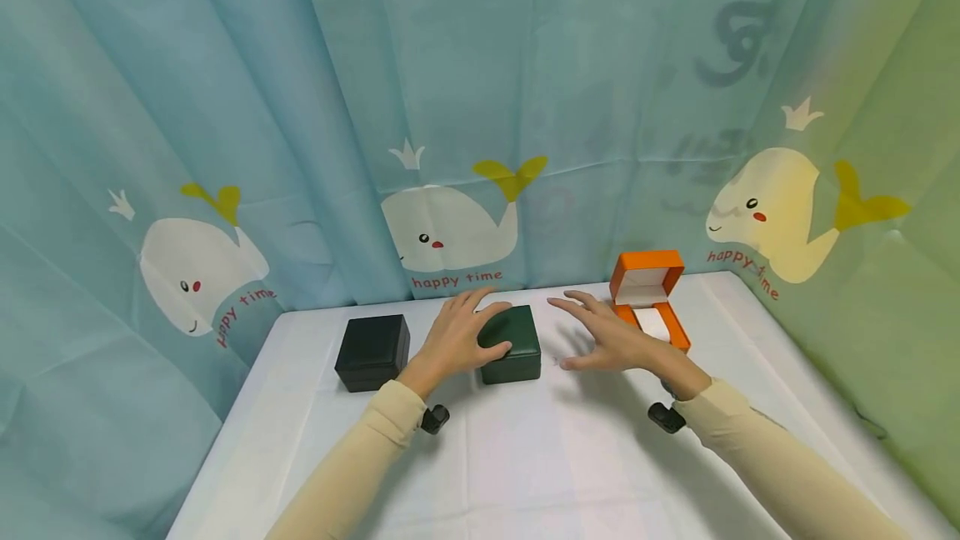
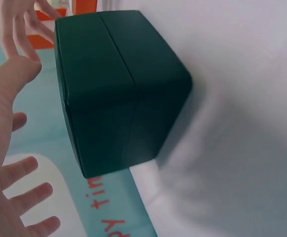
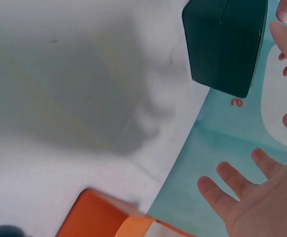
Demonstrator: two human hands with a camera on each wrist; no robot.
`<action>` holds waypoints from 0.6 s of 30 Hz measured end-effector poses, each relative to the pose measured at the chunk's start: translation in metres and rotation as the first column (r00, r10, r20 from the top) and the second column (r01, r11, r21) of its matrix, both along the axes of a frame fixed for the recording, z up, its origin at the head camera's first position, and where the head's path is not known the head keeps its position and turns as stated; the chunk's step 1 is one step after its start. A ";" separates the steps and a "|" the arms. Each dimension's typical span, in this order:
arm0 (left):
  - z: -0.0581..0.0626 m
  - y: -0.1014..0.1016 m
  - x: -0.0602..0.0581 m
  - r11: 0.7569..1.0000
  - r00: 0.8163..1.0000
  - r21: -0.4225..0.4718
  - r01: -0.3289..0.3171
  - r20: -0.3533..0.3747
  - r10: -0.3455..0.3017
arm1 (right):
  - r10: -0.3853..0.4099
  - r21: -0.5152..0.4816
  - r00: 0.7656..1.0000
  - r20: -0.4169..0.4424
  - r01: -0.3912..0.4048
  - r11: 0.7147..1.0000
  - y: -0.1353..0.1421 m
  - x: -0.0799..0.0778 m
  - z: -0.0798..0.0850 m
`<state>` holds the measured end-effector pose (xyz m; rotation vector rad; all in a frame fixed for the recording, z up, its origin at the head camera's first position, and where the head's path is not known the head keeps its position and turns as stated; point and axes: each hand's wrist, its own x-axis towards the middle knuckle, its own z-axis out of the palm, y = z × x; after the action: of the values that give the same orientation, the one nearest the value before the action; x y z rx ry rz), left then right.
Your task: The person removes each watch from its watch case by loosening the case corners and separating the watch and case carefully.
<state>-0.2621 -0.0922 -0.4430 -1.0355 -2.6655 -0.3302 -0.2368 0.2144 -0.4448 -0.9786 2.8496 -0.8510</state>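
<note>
A closed dark green box (image 1: 516, 340) with a seam round its sides sits on the white table. My left hand (image 1: 457, 336) is over its left side, fingers spread and relaxed; in the left wrist view the thumb (image 2: 22, 71) and fingers are apart from the box. To the right of the green box hovers my right hand (image 1: 603, 336), fingers spread, holding nothing. An orange box (image 1: 648, 261) stands with its lid up just behind the right hand, a white cushion (image 1: 652, 323) inside it. The right hand's fingers also show spread in the right wrist view.
A closed black box (image 1: 372, 348) stands on the table (image 1: 517, 473) to the left of my left hand. Behind the table hangs a blue-green curtain (image 1: 465, 65) printed with whales, close to the boxes, and it wraps round both sides.
</note>
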 end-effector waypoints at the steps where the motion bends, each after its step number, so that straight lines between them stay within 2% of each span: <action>1: -0.001 -0.002 0.000 1.000 1.000 0.009 0.000 0.001 0.000 | 0.003 0.004 1.000 -0.001 -0.003 1.000 -0.002 -0.001 0.000; 9: -0.006 -0.021 0.003 0.999 1.000 0.034 -0.026 0.012 0.025 | 0.032 -0.006 0.999 0.001 -0.032 0.999 -0.017 -0.007 -0.004; 18: -0.014 -0.035 0.007 0.993 0.998 0.109 -0.036 0.049 0.031 | 0.072 -0.025 0.997 0.039 -0.071 0.997 -0.035 -0.013 -0.007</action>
<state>-0.2546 -0.1269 -0.4573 -0.9606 -2.6686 -0.4948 -0.2501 0.1792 -0.4513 -1.0469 2.7592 -0.8892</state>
